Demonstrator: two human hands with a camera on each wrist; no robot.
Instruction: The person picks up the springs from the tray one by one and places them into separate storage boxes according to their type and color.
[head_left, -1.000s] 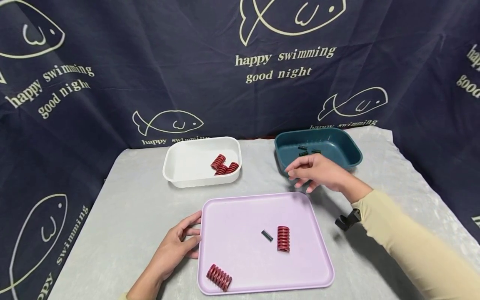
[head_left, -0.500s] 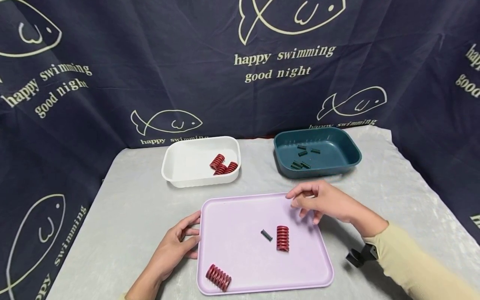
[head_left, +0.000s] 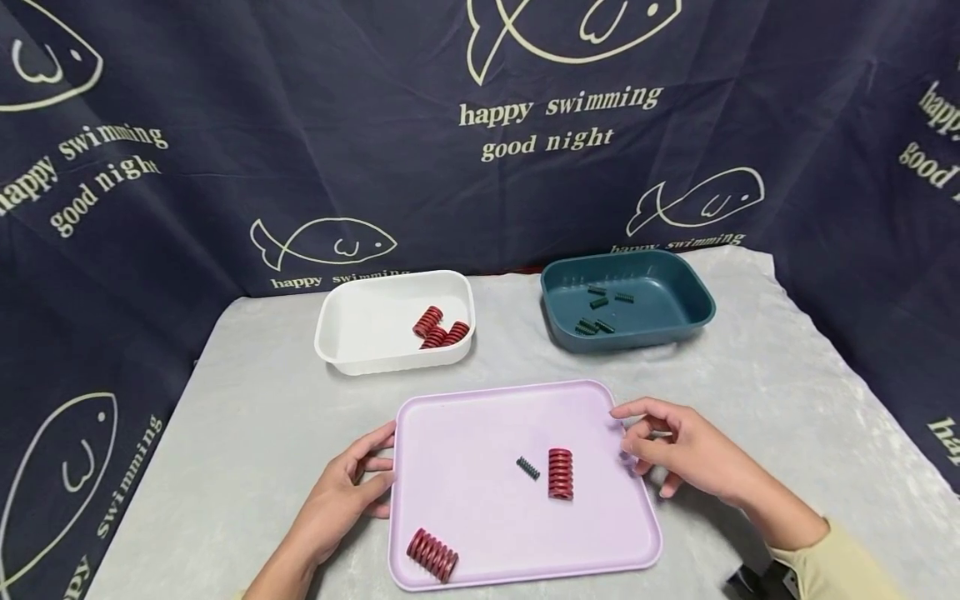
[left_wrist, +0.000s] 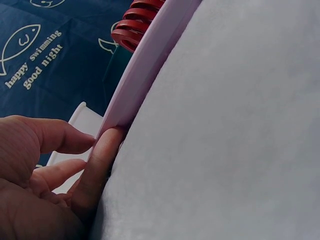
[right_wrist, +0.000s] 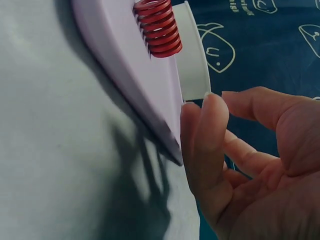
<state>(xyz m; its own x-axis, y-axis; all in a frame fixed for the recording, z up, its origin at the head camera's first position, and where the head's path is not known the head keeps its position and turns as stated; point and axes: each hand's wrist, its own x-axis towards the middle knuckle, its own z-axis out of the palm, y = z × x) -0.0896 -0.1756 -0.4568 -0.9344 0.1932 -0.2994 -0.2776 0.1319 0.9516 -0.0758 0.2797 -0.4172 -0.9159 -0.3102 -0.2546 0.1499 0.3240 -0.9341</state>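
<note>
A shallow lilac tray (head_left: pixel 480 425) lies on the table before me. My left hand (head_left: pixel 341 492) holds its left rim, thumb against the top edge and a finger low on the outer side in the left wrist view. My right hand (head_left: pixel 693 450) is at the tray's right edge, fingers loosely bent with nothing between them; the index tip overlaps the rim. On the tray are a small dark spring (head_left: pixel 528 467), a red coil spring (head_left: pixel 560 474) beside it, and another red spring (head_left: pixel 432 556) in the near left corner.
Behind the tray, a white bin (head_left: pixel 360 321) holds 3 red springs (head_left: pixel 433 336). To its right, a teal bin (head_left: pixel 667 287) contains several small dark springs (head_left: pixel 598 303). A dark blue curtain (head_left: pixel 420 167) with fish prints hangs at the table's back and sides.
My right hand has moved from the teal bin's near edge down and right to the tray's right rim, uncovering the springs in that bin. My left hand keeps its place at the tray.
</note>
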